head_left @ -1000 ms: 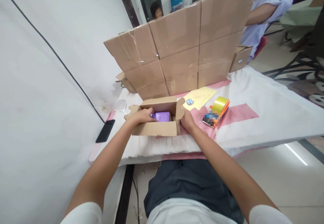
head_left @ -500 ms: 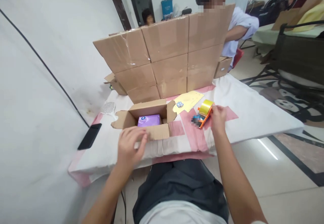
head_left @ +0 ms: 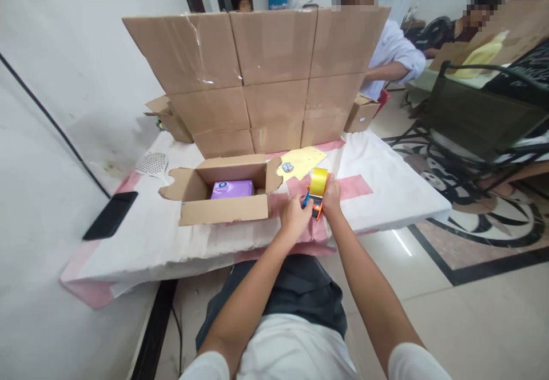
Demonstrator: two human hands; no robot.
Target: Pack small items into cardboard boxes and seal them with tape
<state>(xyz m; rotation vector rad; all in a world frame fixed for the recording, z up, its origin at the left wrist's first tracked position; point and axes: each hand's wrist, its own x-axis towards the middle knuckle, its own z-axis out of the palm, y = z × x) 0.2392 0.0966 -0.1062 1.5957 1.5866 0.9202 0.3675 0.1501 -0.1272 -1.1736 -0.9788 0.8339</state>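
Note:
A tape dispenser [head_left: 316, 197] with a yellow roll and orange frame is held by my right hand [head_left: 332, 197], whose fingers are closed on its right side. My left hand [head_left: 295, 217] is at the dispenser's lower left, fingers closed on its blue and black end. To the left stands an open cardboard box [head_left: 223, 211] with its flaps spread. Inside it lies a purple packet [head_left: 232, 189]. Behind the dispenser, a yellow sheet [head_left: 302, 161] with a small blue-and-white item [head_left: 287, 167] on it lies on the cloth.
A large cardboard panel [head_left: 277, 54] stands across the table [head_left: 364, 214]. Smaller boxes [head_left: 362, 114] flank it. A black phone [head_left: 110, 215] and a white perforated paddle [head_left: 152, 164] lie at left. People are behind the panel and at right, near a folding chair [head_left: 458, 105].
My left hand has left the box's front flap and moved right to the dispenser. The dispenser is now more upright. The camera view has shifted, bringing another person into sight at right.

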